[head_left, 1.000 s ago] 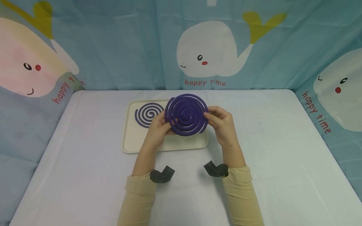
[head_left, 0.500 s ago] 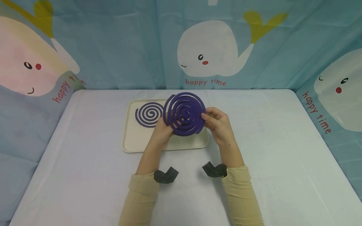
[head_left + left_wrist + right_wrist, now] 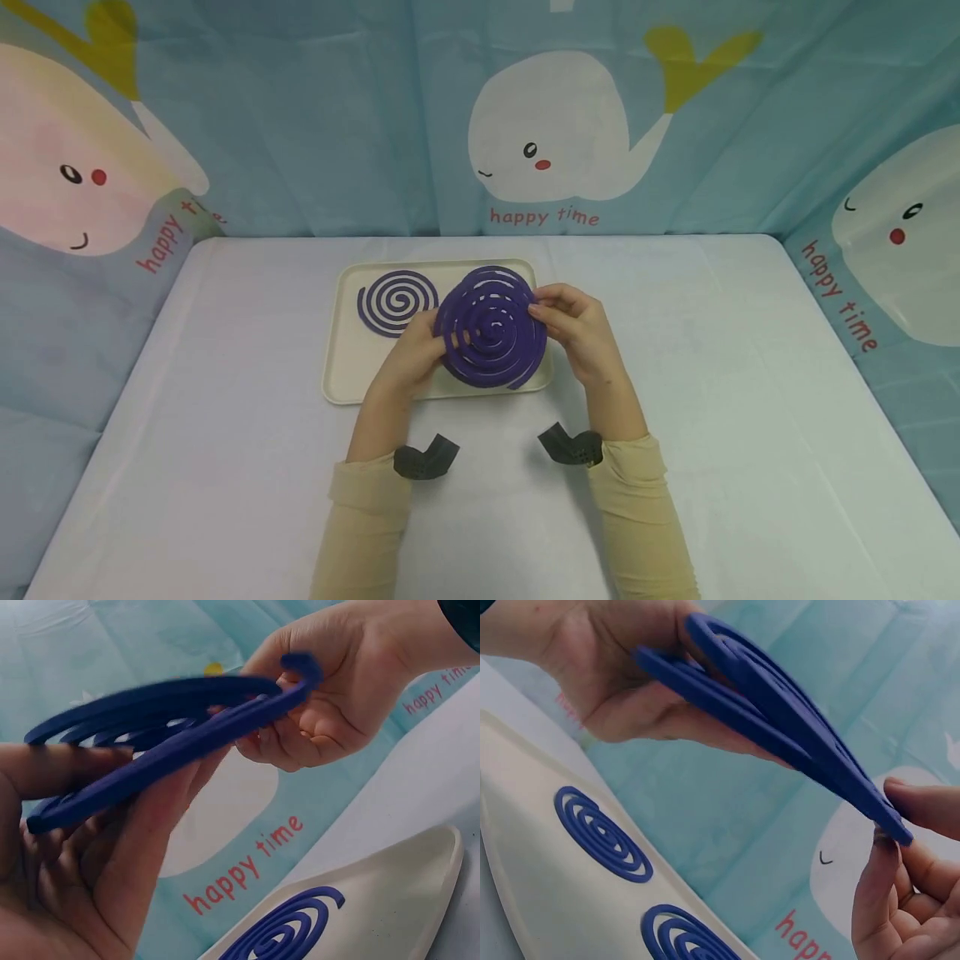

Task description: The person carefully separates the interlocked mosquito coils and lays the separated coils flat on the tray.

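Note:
A purple spiral coil [image 3: 491, 329], made of two nested spirals, is held a little above the cream tray [image 3: 337, 392]. My left hand [image 3: 420, 346] grips its left edge, thumb on top and fingers beneath [image 3: 112, 847]. My right hand [image 3: 558, 321] pinches its right edge [image 3: 889, 825]. In the right wrist view the two spirals [image 3: 780, 697] gape apart at the left hand's end. A single purple spiral [image 3: 397, 302] lies flat in the tray's far left part. The right wrist view shows a second flat spiral [image 3: 686, 937] in the tray.
The tray sits mid-table on a white cloth [image 3: 712, 375]. A blue whale-print curtain [image 3: 555, 133] closes off the back and both sides. Black camera mounts [image 3: 423, 458] sit on both wrists above tan sleeves.
The held coil has come down from in front of the curtain to just over the tray and lies flatter. Both hands moved down with it and kept their hold.

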Demonstrator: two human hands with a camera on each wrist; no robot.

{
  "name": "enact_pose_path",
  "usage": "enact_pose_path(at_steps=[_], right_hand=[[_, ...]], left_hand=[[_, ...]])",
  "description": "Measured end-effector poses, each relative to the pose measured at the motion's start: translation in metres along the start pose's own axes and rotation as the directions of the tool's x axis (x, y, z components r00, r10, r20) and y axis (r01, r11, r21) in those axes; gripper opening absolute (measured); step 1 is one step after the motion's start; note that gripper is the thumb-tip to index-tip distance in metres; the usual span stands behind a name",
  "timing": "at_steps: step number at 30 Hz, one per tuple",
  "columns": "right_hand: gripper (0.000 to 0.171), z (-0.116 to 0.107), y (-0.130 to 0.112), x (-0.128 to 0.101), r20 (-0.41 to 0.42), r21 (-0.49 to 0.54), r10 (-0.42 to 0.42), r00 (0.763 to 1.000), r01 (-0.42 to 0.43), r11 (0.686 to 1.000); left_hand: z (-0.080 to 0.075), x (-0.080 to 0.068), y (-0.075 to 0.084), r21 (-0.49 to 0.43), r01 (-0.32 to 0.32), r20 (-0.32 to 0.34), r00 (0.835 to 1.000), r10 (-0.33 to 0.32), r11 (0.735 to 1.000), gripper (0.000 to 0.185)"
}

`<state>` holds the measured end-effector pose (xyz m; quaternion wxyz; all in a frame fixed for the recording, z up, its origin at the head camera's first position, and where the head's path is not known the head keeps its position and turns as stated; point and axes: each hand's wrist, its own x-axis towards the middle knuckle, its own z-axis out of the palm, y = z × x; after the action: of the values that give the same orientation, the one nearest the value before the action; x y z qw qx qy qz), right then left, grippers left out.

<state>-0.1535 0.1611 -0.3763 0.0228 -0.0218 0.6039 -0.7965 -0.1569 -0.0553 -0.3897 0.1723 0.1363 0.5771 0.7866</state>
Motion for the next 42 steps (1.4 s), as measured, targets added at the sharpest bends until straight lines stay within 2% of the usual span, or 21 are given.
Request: enact_pose_path(at_steps=[3, 6, 10, 13, 18, 22, 25, 30, 33, 35, 37, 42], right_hand=[[0.029, -0.002, 0.000, 0.000, 0.014, -0.025, 0.010, 1.000, -0.010, 1.000], [0.030, -0.002, 0.000, 0.000, 0.017, -0.034, 0.006, 1.000, -0.005, 0.999], [0.030, -0.002, 0.000, 0.001, -0.012, -0.018, -0.009, 1.000, 0.009, 1.000], [0.029, -0.001, 0.001, 0.002, -0.033, -0.004, -0.019, 0.999, 0.019, 1.000], [0.026, -0.001, 0.004, 0.003, -0.070, 0.011, -0.033, 0.997, 0.034, 0.999], [0.022, 0.000, 0.006, 0.004, -0.100, 0.019, -0.047, 0.994, 0.049, 0.999], [0.021, 0.001, 0.006, 0.004, -0.127, 0.031, -0.049, 0.991, 0.054, 0.998], [0.023, 0.002, 0.005, 0.005, -0.219, 0.113, -0.005, 0.976, 0.031, 0.993], [0.023, 0.003, 0.004, 0.005, -0.269, 0.171, 0.026, 0.963, 0.021, 0.985], [0.023, 0.004, 0.004, 0.005, -0.284, 0.189, 0.039, 0.958, 0.016, 0.982], [0.024, 0.005, 0.004, 0.005, -0.283, 0.197, 0.044, 0.958, 0.013, 0.980], [0.026, 0.008, 0.005, 0.005, -0.248, 0.185, 0.045, 0.968, 0.002, 0.983]], left_hand=[[0.000, 0.000, -0.001, 0.052, 0.027, 0.086, 0.996, -0.031, 0.998, 0.046], [0.000, 0.000, -0.001, 0.074, 0.047, 0.117, 0.992, -0.056, 0.996, 0.048], [0.001, 0.001, -0.002, 0.079, 0.063, 0.078, 0.995, -0.069, 0.995, 0.024], [0.002, 0.002, -0.002, 0.072, 0.083, 0.015, 0.996, -0.084, 0.994, 0.006], [0.003, 0.005, -0.004, 0.014, 0.111, -0.095, 0.990, -0.109, 0.994, 0.001], [0.003, 0.007, -0.006, 0.003, 0.125, -0.131, 0.984, -0.123, 0.992, 0.004], [0.003, 0.007, -0.007, -0.016, 0.110, -0.114, 0.987, -0.111, 0.994, 0.012], [0.001, 0.006, -0.010, -0.095, 0.031, -0.005, 0.999, -0.032, 0.995, 0.044], [0.003, 0.007, -0.013, -0.130, 0.007, 0.073, 0.997, 0.003, 0.991, 0.055], [0.006, 0.008, -0.014, -0.141, 0.004, 0.092, 0.996, 0.009, 0.990, 0.059], [0.008, 0.008, -0.015, -0.148, -0.001, 0.070, 0.997, 0.012, 0.989, 0.058], [0.009, 0.009, -0.015, -0.125, -0.014, -0.066, 0.998, 0.006, 0.992, 0.051]])
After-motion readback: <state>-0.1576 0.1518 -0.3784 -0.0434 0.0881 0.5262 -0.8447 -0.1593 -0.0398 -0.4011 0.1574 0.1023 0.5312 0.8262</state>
